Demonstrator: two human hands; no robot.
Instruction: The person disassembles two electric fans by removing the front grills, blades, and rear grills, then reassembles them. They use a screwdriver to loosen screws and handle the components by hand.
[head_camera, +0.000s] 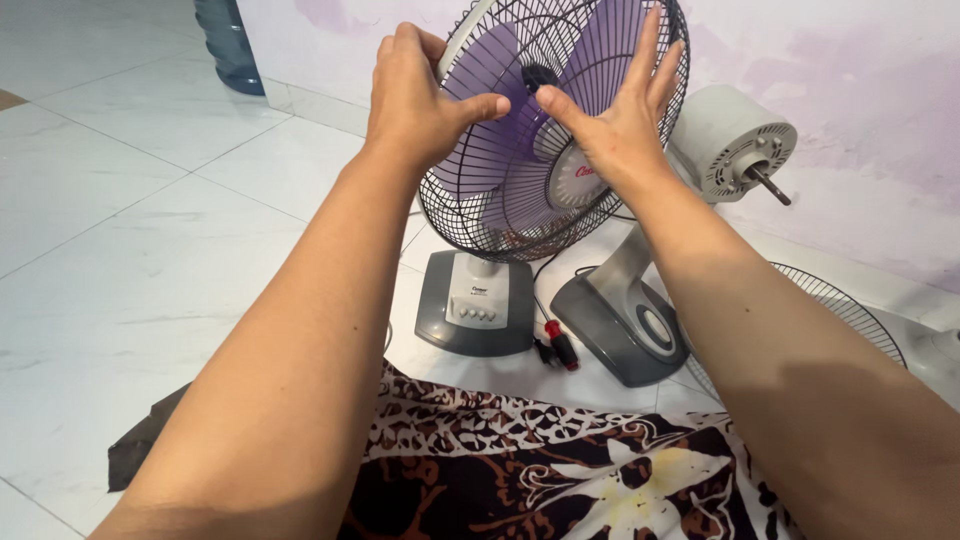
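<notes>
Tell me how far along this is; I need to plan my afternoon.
Looks done: second fan stands stripped, bare motor shaft, with a loose grille on the floor. In hand: left hand and right hand press on the front grille of the purple-bladed fan. Left: that grille remains on, blades inside.

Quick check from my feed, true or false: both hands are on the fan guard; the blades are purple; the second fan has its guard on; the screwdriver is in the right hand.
1. Both the left hand and right hand rest on the fan guard. True.
2. The blades are purple. True.
3. The second fan has its guard on. False: its motor shaft is bare.
4. The right hand holds the red-handled screwdriver. False: it lies on the floor.
</notes>
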